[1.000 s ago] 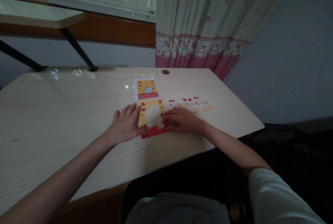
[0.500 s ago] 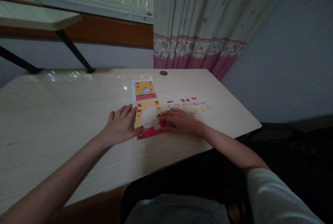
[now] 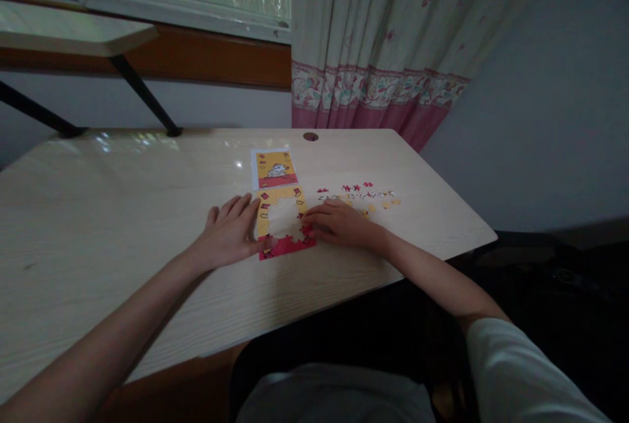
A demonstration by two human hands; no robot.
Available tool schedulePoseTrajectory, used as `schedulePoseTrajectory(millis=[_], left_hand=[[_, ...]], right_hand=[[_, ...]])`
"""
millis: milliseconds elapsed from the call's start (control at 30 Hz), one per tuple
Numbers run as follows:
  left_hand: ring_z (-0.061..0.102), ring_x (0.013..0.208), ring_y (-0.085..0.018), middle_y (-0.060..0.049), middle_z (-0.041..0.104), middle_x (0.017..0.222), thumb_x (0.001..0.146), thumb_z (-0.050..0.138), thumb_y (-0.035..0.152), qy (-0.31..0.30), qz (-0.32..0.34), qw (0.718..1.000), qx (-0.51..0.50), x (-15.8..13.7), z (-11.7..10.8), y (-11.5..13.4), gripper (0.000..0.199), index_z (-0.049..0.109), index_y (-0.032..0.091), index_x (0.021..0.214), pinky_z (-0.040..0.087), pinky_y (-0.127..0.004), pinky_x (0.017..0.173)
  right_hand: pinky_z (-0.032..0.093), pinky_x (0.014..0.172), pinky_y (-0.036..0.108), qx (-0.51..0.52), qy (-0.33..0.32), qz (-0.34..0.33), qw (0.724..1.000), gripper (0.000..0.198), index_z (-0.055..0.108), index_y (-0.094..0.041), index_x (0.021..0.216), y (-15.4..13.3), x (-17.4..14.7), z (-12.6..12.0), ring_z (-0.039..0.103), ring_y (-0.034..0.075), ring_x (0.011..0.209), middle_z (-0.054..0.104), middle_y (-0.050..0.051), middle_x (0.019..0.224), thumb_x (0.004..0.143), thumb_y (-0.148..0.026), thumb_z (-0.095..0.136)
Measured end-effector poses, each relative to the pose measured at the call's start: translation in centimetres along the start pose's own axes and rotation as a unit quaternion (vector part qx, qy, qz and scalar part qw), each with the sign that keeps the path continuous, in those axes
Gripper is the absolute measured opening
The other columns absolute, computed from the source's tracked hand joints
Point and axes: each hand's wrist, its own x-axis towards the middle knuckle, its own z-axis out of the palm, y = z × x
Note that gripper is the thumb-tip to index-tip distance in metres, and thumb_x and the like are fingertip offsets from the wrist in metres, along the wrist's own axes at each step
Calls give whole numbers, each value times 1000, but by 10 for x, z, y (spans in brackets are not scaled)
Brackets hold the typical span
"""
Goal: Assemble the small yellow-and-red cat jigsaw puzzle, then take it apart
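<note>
A partly assembled jigsaw puzzle [image 3: 287, 248] lies flat on the desk, a yellow and red border around a bare middle. My left hand [image 3: 230, 232] rests along its left side, fingers spread and the thumb on the lower left corner. Against the right side, my right hand [image 3: 341, 223] touches the border with fingers stretched out; its thumb is partly hidden beneath. No loose piece shows in either hand. Directly behind the puzzle is a printed picture [image 3: 276, 171] of a white animal on yellow and red.
Loose puzzle pieces [image 3: 371, 195] in red, white and yellow lie in rows right of the puzzle. The pale wooden desk [image 3: 122, 213] has a cable hole [image 3: 310, 137] near its back edge. A raised shelf [image 3: 78, 36] stands at left; a curtain [image 3: 378, 50] hangs behind.
The right thumb has drawn in closer to its fingers at the puzzle's right edge. The left hand stays in place; the view has shifted slightly.
</note>
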Motion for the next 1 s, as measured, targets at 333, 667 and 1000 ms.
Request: schedulePoseTrajectory(millis=[333, 667, 1000], left_hand=[[19, 133, -40, -19, 22, 147, 69, 43, 67, -3, -1, 1000, -7, 0, 0, 1, 93, 23, 12, 141, 20, -58, 100], [19, 132, -39, -19, 22, 147, 70, 43, 67, -6, -4, 1000, -8, 1, -1, 2, 92, 23, 12, 141, 20, -57, 100], [24, 130, -39, -18, 29, 144, 69, 43, 69, 27, -7, 999, -28, 2, -4, 5, 90, 31, 13, 138, 23, -55, 100]], right_hand=[[39, 83, 34, -65, 16, 268, 961, 23, 67, -14, 96, 108, -38, -40, 56, 20, 85, 68, 10, 95, 84, -17, 48], [42, 70, 27, -12, -43, 332, 942, 21, 67, -12, 93, 124, -54, -45, 58, 17, 76, 67, 10, 88, 78, -24, 58], [39, 58, 22, 67, -59, 360, 928, 12, 62, -13, 83, 131, -60, -42, 51, 11, 61, 63, 5, 74, 77, -20, 55]])
